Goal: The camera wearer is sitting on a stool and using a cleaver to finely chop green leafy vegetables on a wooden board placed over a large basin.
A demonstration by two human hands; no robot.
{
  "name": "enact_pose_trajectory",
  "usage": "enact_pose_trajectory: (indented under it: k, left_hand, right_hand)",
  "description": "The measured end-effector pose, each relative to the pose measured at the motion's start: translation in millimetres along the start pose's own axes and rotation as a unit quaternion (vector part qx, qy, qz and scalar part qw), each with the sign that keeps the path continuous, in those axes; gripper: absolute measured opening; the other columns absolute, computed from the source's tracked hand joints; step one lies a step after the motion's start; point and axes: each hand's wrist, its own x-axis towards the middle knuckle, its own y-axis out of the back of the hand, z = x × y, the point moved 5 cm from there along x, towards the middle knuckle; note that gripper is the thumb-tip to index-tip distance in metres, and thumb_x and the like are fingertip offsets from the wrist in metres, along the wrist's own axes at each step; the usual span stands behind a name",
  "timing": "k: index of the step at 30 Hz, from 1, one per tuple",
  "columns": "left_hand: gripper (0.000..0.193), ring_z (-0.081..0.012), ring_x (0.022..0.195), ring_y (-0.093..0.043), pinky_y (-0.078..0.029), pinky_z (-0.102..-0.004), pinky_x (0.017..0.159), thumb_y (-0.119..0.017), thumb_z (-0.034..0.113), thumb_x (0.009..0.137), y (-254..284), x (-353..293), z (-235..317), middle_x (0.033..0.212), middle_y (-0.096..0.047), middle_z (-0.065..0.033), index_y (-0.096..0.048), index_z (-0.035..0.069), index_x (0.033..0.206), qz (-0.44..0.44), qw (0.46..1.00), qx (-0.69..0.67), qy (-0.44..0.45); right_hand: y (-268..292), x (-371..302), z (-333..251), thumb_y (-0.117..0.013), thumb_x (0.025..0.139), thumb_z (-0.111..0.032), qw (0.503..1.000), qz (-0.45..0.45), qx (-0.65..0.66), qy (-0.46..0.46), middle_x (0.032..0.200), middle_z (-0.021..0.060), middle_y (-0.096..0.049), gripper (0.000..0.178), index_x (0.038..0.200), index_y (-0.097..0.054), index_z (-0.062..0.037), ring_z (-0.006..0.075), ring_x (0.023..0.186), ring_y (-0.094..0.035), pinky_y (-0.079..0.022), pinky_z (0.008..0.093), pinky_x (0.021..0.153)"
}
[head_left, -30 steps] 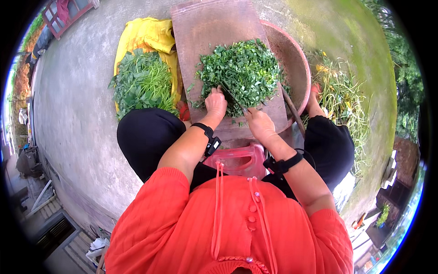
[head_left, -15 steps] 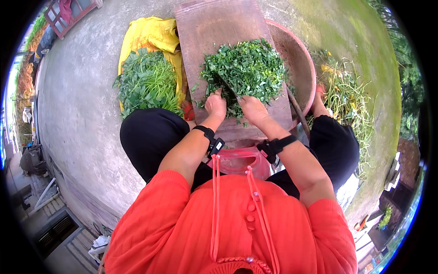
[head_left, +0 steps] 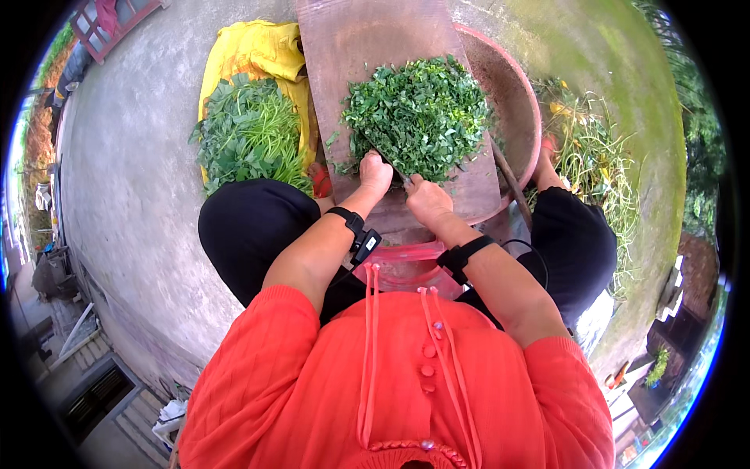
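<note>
Head view: right grip (head_left: 428, 200) clamped on knife (head_left: 398, 171), left grip (head_left: 376, 173) curled, hold unclear, chopped greens (head_left: 422, 113) just beyond.

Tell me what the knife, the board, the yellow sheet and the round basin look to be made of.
Knife: probably metal, its blade thin and dark, though little shows.
Board: likely matte wood, by its flat, stained brown face.
Yellow sheet: cloth or woven plastic, by its soft creases.
Round basin: dull reddish plastic or clay, thick-rimmed; the look leaves it open.

Daylight is bright and diffuse; shadows are soft; edges bend, fringed blue.
</note>
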Motion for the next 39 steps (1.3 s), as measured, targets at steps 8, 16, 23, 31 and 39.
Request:
enact_pose_trajectory:
  k: [8, 16, 23, 31, 39]
  left_hand:
    - [0.051, -0.0392, 0.113, -0.058, -0.042, -0.0491, 0.100, -0.058, 0.038, 0.088, 44, 31, 63, 0.123, -0.062, -0.0192, -0.054, 0.009, 0.130, -0.078, 0.991, 0.079, 0.076]
    - [0.059, -0.0319, 0.109, -0.060, -0.049, -0.0421, 0.093, -0.052, -0.001, 0.075, 59, 16, 97, 0.117, -0.063, -0.0156, -0.060, 0.023, 0.128, -0.061, 0.982, 0.028, -0.174]
    - [0.048, -0.0380, 0.120, -0.047, -0.042, -0.0484, 0.101, -0.055, 0.000, 0.076, 52, -51, -3, 0.123, -0.054, -0.0194, -0.060, 0.008, 0.123, 0.045, 0.983, 0.158, 0.079]
    - [0.039, -0.0384, 0.098, -0.064, -0.053, -0.0572, 0.079, -0.060, -0.005, 0.082, 33, -55, -145, 0.108, -0.062, -0.0231, -0.052, -0.005, 0.120, -0.154, 0.876, -0.273, 0.366]
    - [0.031, -0.0343, 0.070, -0.065, -0.055, -0.0477, 0.065, -0.068, -0.020, 0.060, 74, -50, -137, 0.085, -0.065, -0.0199, -0.061, -0.011, 0.089, 0.040, 0.880, -0.323, 0.346]
  right_hand:
    - [78, -37, 16, -0.052, 0.095, -0.035, 0.949, -0.005, 0.315, -0.009, 0.062, 0.0096, -0.057, 0.036, 0.114, -0.063, -0.0067, 0.0203, 0.045, -0.055, -0.044, 0.0354, 0.041]
    - [60, -79, 42, -0.051, 0.095, -0.033, 0.913, 0.022, 0.406, -0.007, 0.058, 0.0092, -0.055, 0.034, 0.109, -0.063, -0.0035, 0.0203, 0.039, -0.051, -0.040, 0.0354, 0.035]
    - [43, -77, 85, -0.051, 0.095, -0.035, 0.931, 0.008, 0.361, -0.060, 0.060, 0.0111, -0.056, 0.036, 0.112, -0.063, -0.0052, 0.0226, 0.037, -0.051, -0.041, 0.0372, 0.034]
    - [32, -63, 84, -0.052, 0.095, -0.033, 0.929, 0.027, 0.362, -0.066, 0.059, 0.0103, -0.053, 0.033, 0.110, -0.060, -0.0044, 0.0229, 0.037, -0.050, -0.040, 0.0367, 0.034]
    - [25, -54, 64, -0.048, 0.096, -0.037, 0.946, 0.026, 0.321, -0.027, 0.062, 0.0156, -0.056, 0.039, 0.113, -0.057, -0.0034, 0.0287, 0.039, -0.055, -0.045, 0.0425, 0.037]
